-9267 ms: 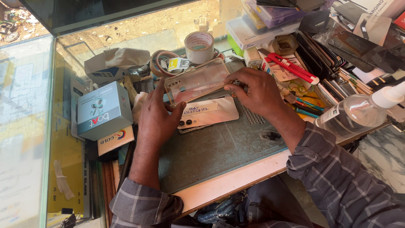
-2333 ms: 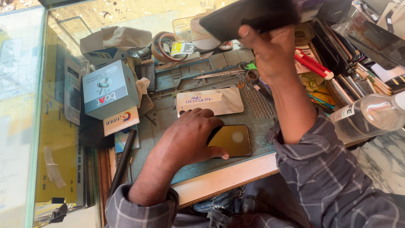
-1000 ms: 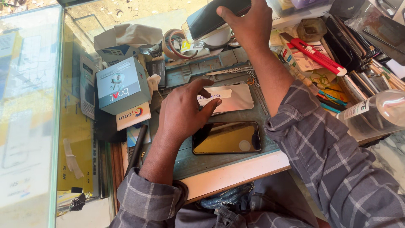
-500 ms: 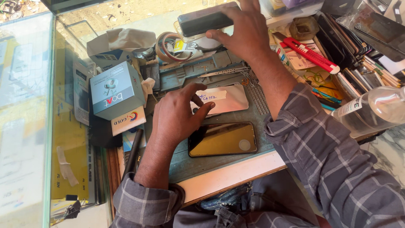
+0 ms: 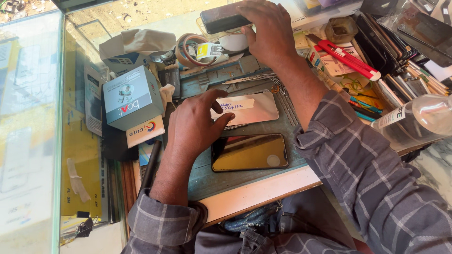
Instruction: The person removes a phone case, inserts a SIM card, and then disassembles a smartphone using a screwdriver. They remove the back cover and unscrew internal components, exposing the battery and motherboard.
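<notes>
Work surface: grey-green mat (image 5: 245,176) on a bench with a pale wooden front edge (image 5: 263,190). Dark phone (image 5: 249,152) lies flat, screen up, at mat centre. At 12 o'clock from it, just beside, a silvery phone back panel (image 5: 256,108) bearing a white paper label. At 10 o'clock, a blue-grey box (image 5: 132,96) sits over a small white card box (image 5: 145,131). Tape rolls (image 5: 190,47) at 11 o'clock, far edge. Red utility knife (image 5: 343,56) at 1 o'clock; clear plastic bottle (image 5: 414,120) on its side at 3 o'clock.
</notes>
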